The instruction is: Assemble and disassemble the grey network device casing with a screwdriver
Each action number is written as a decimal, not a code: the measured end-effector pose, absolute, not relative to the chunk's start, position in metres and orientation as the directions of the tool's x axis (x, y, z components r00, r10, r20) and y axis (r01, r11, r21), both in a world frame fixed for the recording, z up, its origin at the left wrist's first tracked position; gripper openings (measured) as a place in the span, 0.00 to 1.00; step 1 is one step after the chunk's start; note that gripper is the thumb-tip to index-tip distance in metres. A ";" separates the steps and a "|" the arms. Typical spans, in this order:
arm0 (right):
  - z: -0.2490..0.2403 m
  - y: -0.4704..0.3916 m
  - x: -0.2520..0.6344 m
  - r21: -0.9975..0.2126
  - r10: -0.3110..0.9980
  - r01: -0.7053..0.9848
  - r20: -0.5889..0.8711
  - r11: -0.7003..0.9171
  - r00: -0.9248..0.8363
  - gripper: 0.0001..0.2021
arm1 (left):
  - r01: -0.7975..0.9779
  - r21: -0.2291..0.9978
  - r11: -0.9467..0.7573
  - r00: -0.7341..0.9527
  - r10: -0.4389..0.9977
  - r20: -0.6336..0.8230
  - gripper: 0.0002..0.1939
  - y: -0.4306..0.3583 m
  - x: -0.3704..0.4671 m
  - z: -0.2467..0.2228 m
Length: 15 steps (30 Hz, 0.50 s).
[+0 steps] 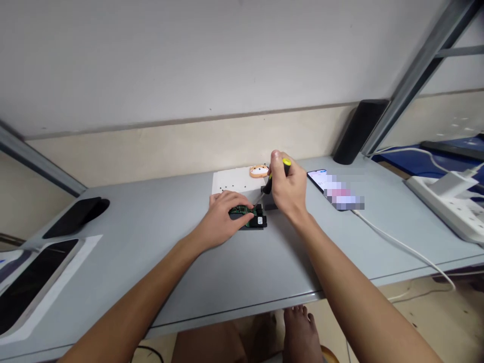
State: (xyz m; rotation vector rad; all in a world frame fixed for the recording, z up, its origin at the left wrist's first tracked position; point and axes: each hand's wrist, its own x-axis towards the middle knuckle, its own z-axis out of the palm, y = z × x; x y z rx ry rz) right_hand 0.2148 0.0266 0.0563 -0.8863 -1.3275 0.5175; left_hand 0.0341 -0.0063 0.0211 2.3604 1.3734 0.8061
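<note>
A small green and black circuit board [258, 221] lies on the grey desk, in the middle of the view. My left hand [221, 217] rests over its left side, with thumb and fingers gripping its edges. In my right hand [289, 186] is a screwdriver [268, 185] with a black and yellow handle, held tilted. Its shaft points down and left to the board near my left fingertips; the tip itself is too small to make out. Behind the board, a white sheet of paper [230, 177] carries several tiny dark screws and an orange and white object [259, 171].
To the right a phone [333, 189] lies plugged into a white cable [397, 242]. Further right sits a white power strip [449, 206]. A black cylinder [359, 132] stands by the wall. At left are a black case [75, 217] and a dark-screened device [38, 282].
</note>
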 end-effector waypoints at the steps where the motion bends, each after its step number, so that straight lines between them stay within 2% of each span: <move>1: 0.057 0.026 0.215 -0.791 0.765 0.161 0.612 0.590 0.200 0.24 | 0.686 0.518 -0.511 0.409 0.860 0.306 0.11 -0.007 0.033 0.022; 3: 0.057 0.026 0.216 -0.790 0.762 0.166 0.613 0.590 0.210 0.24 | 0.660 0.539 -0.524 0.448 0.850 0.277 0.23 -0.007 0.032 0.021; 5: 0.058 0.027 0.217 -0.794 0.760 0.168 0.607 0.584 0.232 0.24 | 0.647 0.560 -0.517 0.464 0.850 0.249 0.30 -0.007 0.030 0.020; 10: 0.059 0.027 0.217 -0.788 0.746 0.168 0.615 0.592 0.255 0.24 | 0.625 0.587 -0.515 0.480 0.846 0.233 0.25 -0.006 0.027 0.015; 15: 0.060 0.027 0.217 -0.790 0.738 0.161 0.612 0.592 0.284 0.25 | 0.615 0.579 -0.535 0.491 0.835 0.250 0.24 -0.005 0.027 0.016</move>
